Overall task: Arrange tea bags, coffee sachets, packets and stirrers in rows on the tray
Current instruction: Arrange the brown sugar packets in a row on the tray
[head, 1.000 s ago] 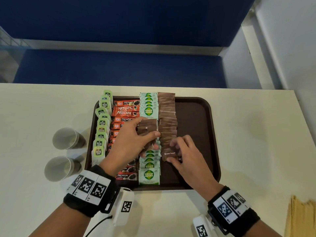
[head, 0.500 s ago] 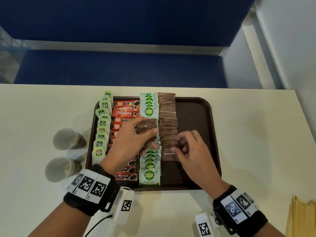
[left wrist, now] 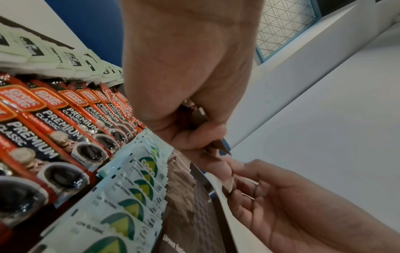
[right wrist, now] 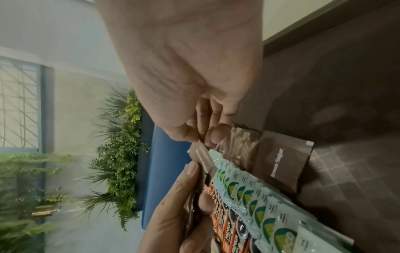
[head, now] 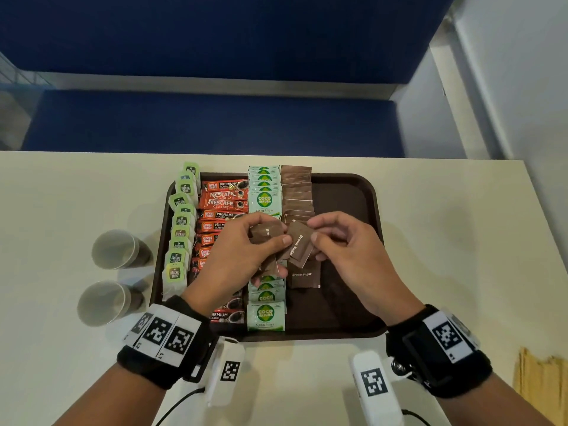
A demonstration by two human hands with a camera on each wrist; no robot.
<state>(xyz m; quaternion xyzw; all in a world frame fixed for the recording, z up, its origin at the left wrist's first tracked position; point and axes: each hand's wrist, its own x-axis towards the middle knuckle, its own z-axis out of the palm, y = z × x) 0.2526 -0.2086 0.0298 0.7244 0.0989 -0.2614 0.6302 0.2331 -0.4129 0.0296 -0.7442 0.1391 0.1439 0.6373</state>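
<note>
A dark brown tray (head: 347,192) holds rows of green tea bags (head: 179,235), red coffee sachets (head: 221,199), pale green coco sugar packets (head: 264,192) and brown sugar packets (head: 296,192). Above the tray's middle, my left hand (head: 242,256) grips a small stack of brown sugar packets (head: 266,233). My right hand (head: 347,250) pinches one brown sugar packet (head: 298,244) at the edge of that stack. The last laid brown sugar packet (head: 304,275) lies flat below them. The wrist views show the same pinch, with my left hand (left wrist: 194,119) and right hand (right wrist: 194,102) close together.
Two paper cups (head: 115,249) (head: 103,302) lie on their sides on the white table (head: 445,256), left of the tray. A bundle of yellowish wooden stirrers (head: 541,385) lies at the table's near right. The tray's right third is bare.
My right hand left the laid row and rose to the stack in my left hand, where it now pinches one packet. My left hand shifted slightly right and nearer.
</note>
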